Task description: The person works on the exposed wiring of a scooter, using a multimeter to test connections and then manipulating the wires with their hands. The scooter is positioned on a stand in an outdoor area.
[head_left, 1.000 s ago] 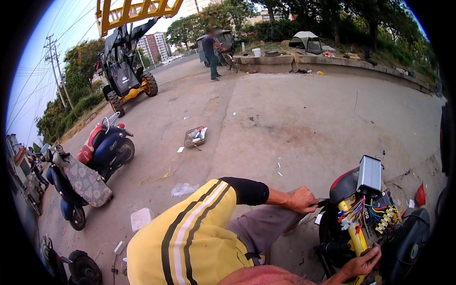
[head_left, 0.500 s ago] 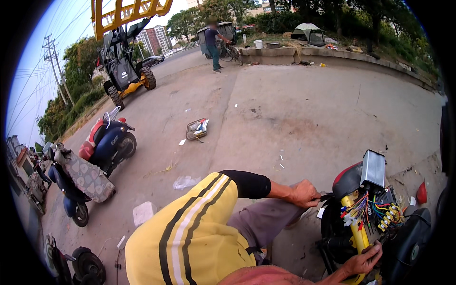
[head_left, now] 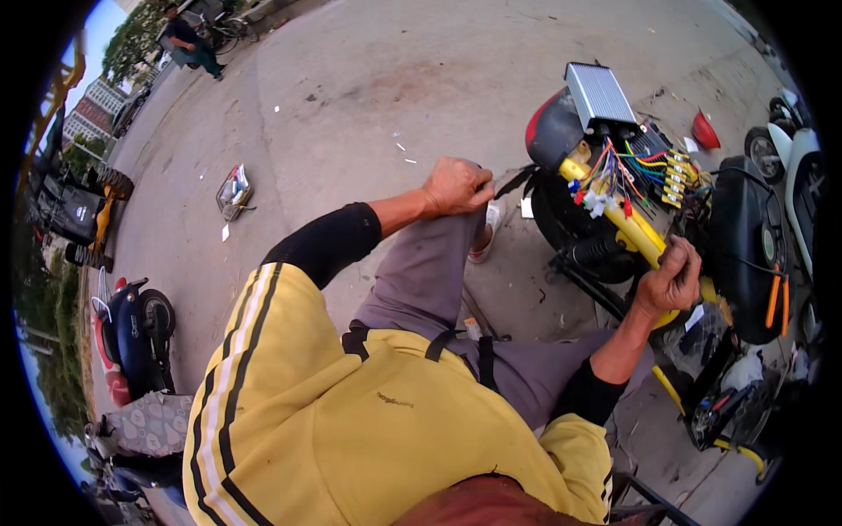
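Note:
My left hand (head_left: 458,186) rests on my bent left knee, fingers curled, with no object showing in it. At the right, my right hand (head_left: 671,279) is closed beside the yellow frame tube (head_left: 638,232) of a stripped two-wheeler; whatever its fingertips pinch is hidden. Above it, a finned silver controller box (head_left: 603,98) sits on the red and black tail (head_left: 554,130). Many coloured wires (head_left: 607,180) with loose plugs spill from the box. Next to them is a yellow terminal block (head_left: 675,180) with wires. To its right lies a black seat (head_left: 745,250).
Orange-handled pliers (head_left: 774,302) hang by the seat. A red cone-like piece (head_left: 704,130) lies beyond, near a white scooter (head_left: 802,184). Left on the pavement is a tray of small items (head_left: 234,191). A blue and red scooter (head_left: 140,337), a loader (head_left: 83,206) and a person (head_left: 191,39) stand farther left.
My view has swung right and downward, bringing the stripped two-wheeler closer to the middle. The fingers of my right hand have curled in beside the yellow tube. My left hand stays at the knee.

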The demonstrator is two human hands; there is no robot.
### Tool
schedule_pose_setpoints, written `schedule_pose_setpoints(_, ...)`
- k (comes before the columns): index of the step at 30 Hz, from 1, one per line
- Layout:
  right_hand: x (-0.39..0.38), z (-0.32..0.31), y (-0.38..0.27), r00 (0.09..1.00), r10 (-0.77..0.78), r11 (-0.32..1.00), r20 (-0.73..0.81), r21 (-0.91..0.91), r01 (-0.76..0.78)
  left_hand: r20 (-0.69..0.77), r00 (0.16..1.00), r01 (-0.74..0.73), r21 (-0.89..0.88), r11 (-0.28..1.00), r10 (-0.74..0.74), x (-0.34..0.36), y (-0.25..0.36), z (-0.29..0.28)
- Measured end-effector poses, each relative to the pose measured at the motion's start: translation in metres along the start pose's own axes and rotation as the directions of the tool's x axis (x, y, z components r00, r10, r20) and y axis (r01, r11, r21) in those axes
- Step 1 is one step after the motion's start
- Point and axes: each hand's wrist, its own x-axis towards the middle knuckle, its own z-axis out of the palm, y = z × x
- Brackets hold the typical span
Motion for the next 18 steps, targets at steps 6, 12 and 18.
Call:
schedule_pose_setpoints(6, -0.059, -0.092, -0.026, 0.99, -0.004, 0.953, 0.138, -0.298, 0.045, 0.149, 0.943, -0.287, -0.094, 0.953, 0.298, -0.027, -0.026, -0.032)
schedule_pose_setpoints(12, -0.165, -0.149, -0.064, 0.869, 0.363, 0.74, 0.336, -0.67, -0.05, 0.232, 0.872, -0.352, -0.315, 0.881, 0.431, -0.041, -0.061, 0.026)
schedule_pose_setpoints(18, -0.153, -0.165, -0.054, 0.73, 0.609, 0.547, 0.309, -0.83, -0.105, 0.249, 0.875, -0.237, -0.528, 0.815, 0.415, -0.023, -0.102, 0.028)
